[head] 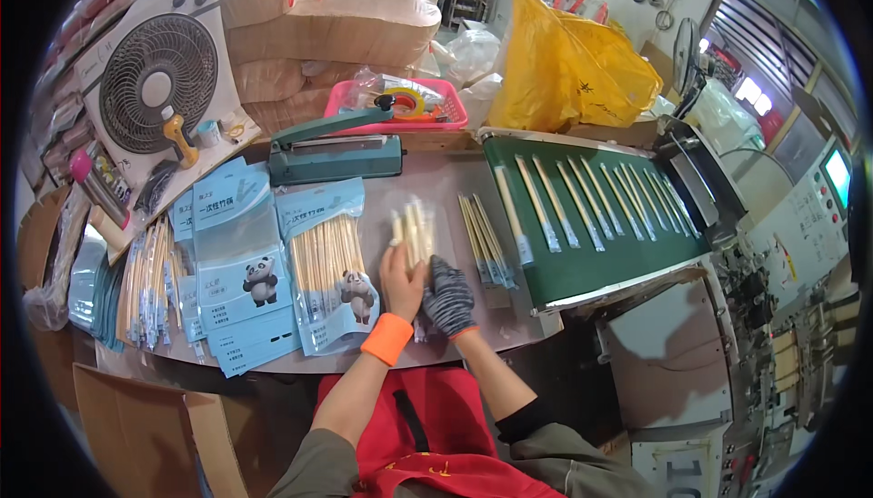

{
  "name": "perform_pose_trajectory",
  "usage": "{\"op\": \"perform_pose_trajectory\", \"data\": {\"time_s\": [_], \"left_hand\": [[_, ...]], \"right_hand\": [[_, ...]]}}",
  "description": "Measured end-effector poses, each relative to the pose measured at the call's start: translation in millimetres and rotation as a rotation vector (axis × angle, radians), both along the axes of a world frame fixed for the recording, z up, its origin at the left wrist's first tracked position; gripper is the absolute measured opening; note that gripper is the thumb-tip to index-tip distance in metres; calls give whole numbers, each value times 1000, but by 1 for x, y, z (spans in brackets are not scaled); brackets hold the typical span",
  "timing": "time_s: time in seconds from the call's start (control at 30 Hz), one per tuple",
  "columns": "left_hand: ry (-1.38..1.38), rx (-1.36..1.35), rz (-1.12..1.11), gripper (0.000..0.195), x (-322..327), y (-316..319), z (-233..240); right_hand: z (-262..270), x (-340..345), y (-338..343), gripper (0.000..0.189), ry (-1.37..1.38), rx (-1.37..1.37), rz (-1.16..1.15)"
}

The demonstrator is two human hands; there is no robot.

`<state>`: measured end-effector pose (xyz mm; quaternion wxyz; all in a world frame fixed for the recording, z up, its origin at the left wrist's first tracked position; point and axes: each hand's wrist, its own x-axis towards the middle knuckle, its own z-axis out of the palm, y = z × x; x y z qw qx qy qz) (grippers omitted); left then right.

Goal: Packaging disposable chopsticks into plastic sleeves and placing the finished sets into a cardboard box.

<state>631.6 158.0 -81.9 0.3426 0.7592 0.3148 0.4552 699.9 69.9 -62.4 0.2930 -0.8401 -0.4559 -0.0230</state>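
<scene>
A blurred bundle of wrapped bamboo chopsticks [416, 224] stands between my two hands over the table. My left hand [401, 283], bare with an orange wristband [387, 339], is closed around its near left side. My right hand [448, 299], in a grey knit glove, presses the bundle from the right; its fingertips are partly hidden. To the left lies a blue panda-printed plastic bag [334, 334] filled with chopsticks. A small row of wrapped chopsticks [483, 239] rests on the table to the right.
A green conveyor belt [545, 280] carries spaced wrapped chopsticks at right. Behind the hands stand a teal impulse sealer [341, 160] and a pink basket [455, 112]. Flat blue bags [239, 286] and a chopstick pile [146, 286] lie left, near a box fan [157, 89].
</scene>
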Motion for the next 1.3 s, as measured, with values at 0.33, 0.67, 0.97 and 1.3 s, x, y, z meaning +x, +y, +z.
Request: {"op": "perform_pose_trajectory", "data": {"time_s": [0.33,0.67,0.97,1.3], "left_hand": [[29,16,23,41,-50,15,10],[142,107,13,38,-50,13,7],[138,120,-19,37,-46,11,12],[171,111,-21,37,-47,11,14]], "right_hand": [[-1,-25,-5,40,-32,283,16],[-3,-25,-7,40,-26,302,20],[1,-25,-11,39,3,291,-1],[0,-25,-10,41,8,302,12]]}}
